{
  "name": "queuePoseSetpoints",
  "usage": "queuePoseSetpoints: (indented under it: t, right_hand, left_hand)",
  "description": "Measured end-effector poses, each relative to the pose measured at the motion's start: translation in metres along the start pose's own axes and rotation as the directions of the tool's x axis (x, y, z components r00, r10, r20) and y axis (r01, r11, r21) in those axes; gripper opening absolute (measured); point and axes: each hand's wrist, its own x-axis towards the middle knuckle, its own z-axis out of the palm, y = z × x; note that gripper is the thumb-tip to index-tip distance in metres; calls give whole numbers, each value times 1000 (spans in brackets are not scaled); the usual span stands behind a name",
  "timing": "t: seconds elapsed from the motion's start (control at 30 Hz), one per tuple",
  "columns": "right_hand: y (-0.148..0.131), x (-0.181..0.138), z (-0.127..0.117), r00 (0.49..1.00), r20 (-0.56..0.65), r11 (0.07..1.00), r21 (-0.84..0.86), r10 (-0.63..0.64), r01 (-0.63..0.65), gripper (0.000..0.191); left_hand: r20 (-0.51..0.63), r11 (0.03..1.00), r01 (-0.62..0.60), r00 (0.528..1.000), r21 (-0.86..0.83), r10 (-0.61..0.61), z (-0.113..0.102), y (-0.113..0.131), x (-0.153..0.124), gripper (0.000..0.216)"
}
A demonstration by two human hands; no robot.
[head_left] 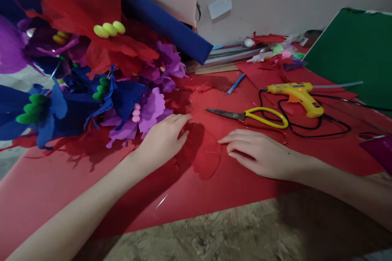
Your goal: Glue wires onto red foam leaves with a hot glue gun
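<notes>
A red butterfly-wing-like cutout [205, 165] with a scalloped edge lies flat on the red sheet, and a short thin wire rests on it. At its upper left edge is my left hand [163, 138], fingers stretched forward and thumb apart. My right hand [257, 151] lies across from it, palm down, with its fingertips at the cutout's right edge. Its fingers are extended, and I see nothing held in either hand. Just beyond my right hand are scissors [251, 116] with yellow handles. The cutout's colour blends with the sheet, so part of its outline is hard to make out.
Red, blue and purple butterfly-like paper decorations [122, 89] crowd the left. A yellow glue gun [297, 94] with a looped black cord lies right. A blue pen [235, 84] sits behind the scissors. A silver needle-like piece [162, 201] lies near the front edge. A green board [352, 53] leans at right.
</notes>
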Motion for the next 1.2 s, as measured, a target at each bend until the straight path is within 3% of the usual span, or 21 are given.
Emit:
queuePoseSetpoints:
  t: [0.17,0.3,0.47,0.97,1.1,1.2]
  right_hand:
    - [-1,-7,8,993,5,990,-70,-122,122,28]
    - [-5,-6,10,988,-47,986,-88,-145,140,29]
    - [-9,-6,11,984,-95,986,-96,-147,138,29]
    - [-11,-4,14,969,-141,977,-95,-201,189,28]
    - [-11,-5,13,970,-142,977,-108,-197,183,29]
    - [-10,-6,14,971,-137,978,-99,-198,185,28]
  left_hand:
    - [102,987,1,995,-159,16,5,-3,2,34]
    - [86,967,-54,993,-249,78,7,1,3,31]
    - [35,939,-52,997,-340,68,10,4,2,31]
    - [17,951,-80,996,-298,90,11,5,0,18]
    - [25,953,-124,990,-278,136,13,4,0,5]
    - [8,949,-139,989,-283,148,15,4,0,16]
